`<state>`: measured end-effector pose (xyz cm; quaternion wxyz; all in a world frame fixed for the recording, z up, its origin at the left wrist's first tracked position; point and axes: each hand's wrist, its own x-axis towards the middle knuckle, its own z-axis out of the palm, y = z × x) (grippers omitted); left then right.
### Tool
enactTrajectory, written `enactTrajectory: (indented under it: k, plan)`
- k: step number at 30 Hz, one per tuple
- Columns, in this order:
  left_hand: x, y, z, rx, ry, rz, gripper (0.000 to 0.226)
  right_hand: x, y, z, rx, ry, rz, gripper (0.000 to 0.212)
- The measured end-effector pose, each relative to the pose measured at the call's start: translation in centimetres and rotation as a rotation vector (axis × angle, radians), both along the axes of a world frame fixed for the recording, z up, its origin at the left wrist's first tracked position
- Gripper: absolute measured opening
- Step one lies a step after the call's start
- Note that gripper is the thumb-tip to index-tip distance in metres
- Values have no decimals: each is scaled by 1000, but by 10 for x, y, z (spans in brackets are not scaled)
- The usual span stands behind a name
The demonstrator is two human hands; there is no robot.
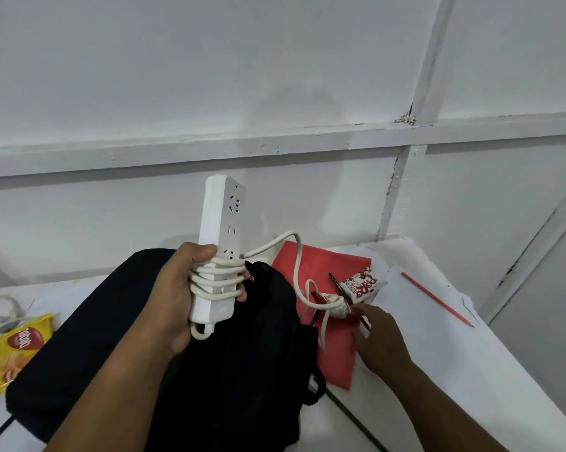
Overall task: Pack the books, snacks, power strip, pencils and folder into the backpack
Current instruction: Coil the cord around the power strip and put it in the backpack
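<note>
Above the black backpack [183, 347] on the white counter [438, 370], the left hand [180, 298] grips the white power strip [218, 249] upright, its cord [216, 275] wound around the lower half. At four o'clock from the strip, the right hand [378, 337] pinches a dark pencil [343, 293] over the red folder [327, 265], beside a red-and-white snack packet [360, 285]. A red pencil [436, 298] lies at three o'clock, a yellow snack bag [20, 347] at eight.

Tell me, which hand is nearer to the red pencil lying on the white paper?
The right hand. It rests on the red folder beside the snack packet, left of the red pencil. The left hand is farther left, holding the power strip over the backpack.
</note>
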<state>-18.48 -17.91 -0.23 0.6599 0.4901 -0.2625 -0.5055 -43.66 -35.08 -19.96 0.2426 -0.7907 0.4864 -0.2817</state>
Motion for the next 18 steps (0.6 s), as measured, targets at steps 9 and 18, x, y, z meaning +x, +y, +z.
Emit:
enactTrajectory:
  k: [9,18]
  plan:
    - [9,17,21,-43,-52,4,91,36,2,22,-38,276,165,50]
    - [20,31,12,63,-155,229,66,44,3,24,-57,362,92,21]
